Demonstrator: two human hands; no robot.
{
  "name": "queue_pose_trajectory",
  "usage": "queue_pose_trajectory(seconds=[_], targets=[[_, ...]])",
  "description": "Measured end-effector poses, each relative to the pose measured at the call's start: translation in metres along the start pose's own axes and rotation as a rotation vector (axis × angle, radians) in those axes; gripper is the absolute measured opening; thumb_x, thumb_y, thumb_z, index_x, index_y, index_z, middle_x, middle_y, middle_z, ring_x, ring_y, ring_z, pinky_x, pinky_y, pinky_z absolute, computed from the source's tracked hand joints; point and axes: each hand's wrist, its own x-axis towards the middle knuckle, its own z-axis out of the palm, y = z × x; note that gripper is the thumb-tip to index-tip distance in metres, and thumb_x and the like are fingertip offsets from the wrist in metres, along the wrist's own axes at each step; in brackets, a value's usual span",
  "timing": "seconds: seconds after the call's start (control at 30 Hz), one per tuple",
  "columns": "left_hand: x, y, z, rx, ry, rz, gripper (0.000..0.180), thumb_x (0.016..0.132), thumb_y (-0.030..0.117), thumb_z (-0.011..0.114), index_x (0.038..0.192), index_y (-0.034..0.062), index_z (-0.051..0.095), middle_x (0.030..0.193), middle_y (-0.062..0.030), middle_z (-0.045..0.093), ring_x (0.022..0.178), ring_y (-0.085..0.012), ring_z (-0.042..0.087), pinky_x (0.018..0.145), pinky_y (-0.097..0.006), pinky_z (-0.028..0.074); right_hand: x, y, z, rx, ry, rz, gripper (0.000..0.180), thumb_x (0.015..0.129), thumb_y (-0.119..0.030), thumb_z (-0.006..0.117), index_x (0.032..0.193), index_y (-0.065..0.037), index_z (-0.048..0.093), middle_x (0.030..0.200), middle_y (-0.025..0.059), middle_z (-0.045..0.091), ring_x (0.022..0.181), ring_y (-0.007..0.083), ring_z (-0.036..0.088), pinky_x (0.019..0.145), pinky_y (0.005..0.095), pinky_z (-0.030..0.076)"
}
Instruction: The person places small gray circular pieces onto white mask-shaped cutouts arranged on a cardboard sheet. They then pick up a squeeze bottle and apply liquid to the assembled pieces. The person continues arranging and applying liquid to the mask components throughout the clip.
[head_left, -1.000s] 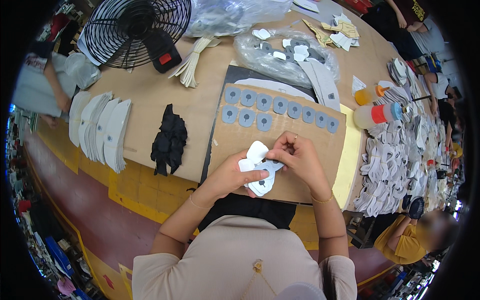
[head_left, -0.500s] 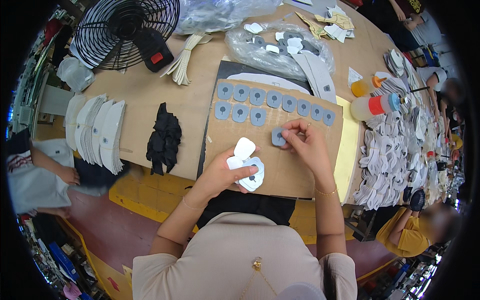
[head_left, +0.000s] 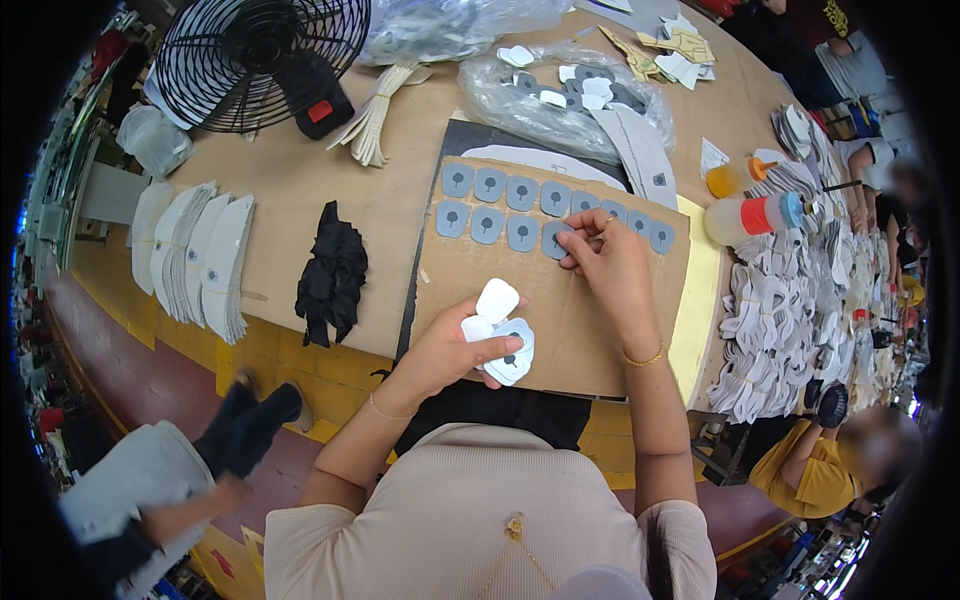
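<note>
Right hand (head_left: 608, 262) lies stretched over the far part of the cardboard sheet (head_left: 560, 310), its fingertips pressed together on a grey padded piece (head_left: 556, 240) at the right end of the nearer row of such pieces. A second ago both hands met over the near middle of the sheet around a small stack; half a second ago the right hand had already reached out to the rows. So one piece has left the stack and is being set down beside the others, and the nearer row is one piece longer than before.

Left hand (head_left: 455, 345) holds the rest, pinching a small fan of white-backed pieces (head_left: 502, 335) between thumb and fingers, low over the near left part of the sheet; one grey face with a dark dot shows in the fan.

Farther off, a second row of grey pieces (head_left: 520, 190) runs along the sheet's far edge. To the left lie a crumpled black cloth (head_left: 332, 272) and stacks of white curved cut-outs (head_left: 200, 255); a black fan (head_left: 262, 55) stands at the far left. A clear bag of pieces (head_left: 560, 95) sits at the far middle, and glue bottles (head_left: 750, 210) with heaps of white parts (head_left: 790, 320) fill the right.
</note>
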Motion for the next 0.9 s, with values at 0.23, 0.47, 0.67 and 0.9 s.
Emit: queue_pose_trajectory(seconds=[0.23,0.47,0.67,0.9], targets=[[-0.001,0.001,0.003,-0.025,0.014,0.013,0.051,0.085,0.008,0.071,0.131,-0.0005,0.051,0.095,-0.0055,0.066,0.074,-0.0115,0.067,0.052,-0.022,0.056,0.000,0.010,0.007,-0.243,0.107,-0.285,0.009,0.085,-0.007,0.067,0.092,-0.001,0.068,0.083,0.0077,0.060,0.062,0.0203,0.065,0.056,0.0304,0.051],[0.000,0.001,0.002,0.003,-0.012,0.002,0.051,0.087,0.010,0.070,0.133,0.0022,0.050,0.100,-0.0055,0.065,0.077,-0.0109,0.067,0.054,-0.022,0.057,-0.012,0.001,0.002,-0.526,0.108,-0.442,0.012,0.086,-0.013,0.066,0.094,-0.005,0.070,0.092,0.0088,0.058,0.071,0.0276,0.063,0.065,0.0370,0.050],[0.000,-0.003,0.003,0.113,-0.142,0.023,0.044,0.087,0.013,0.069,0.126,0.0017,0.053,0.096,-0.0045,0.065,0.077,-0.0108,0.066,0.051,-0.023,0.057,-0.032,-0.018,-0.008,-0.181,-0.332,-0.362,0.027,0.081,-0.023,0.074,0.100,-0.005,0.070,0.097,0.0087,0.060,0.072,0.0226,0.061,0.066,0.0323,0.049],[0.000,-0.002,0.008,0.143,-0.124,0.009,0.041,0.086,0.010,0.070,0.123,0.0016,0.056,0.092,-0.0046,0.066,0.074,-0.0095,0.065,0.050,-0.022,0.055,-0.036,0.008,-0.016,0.099,-0.213,-0.136,0.021,0.083,-0.017,0.074,0.095,-0.002,0.066,0.068,-0.0015,0.054,0.061,0.0049,0.049,0.055,0.0213,0.039]])
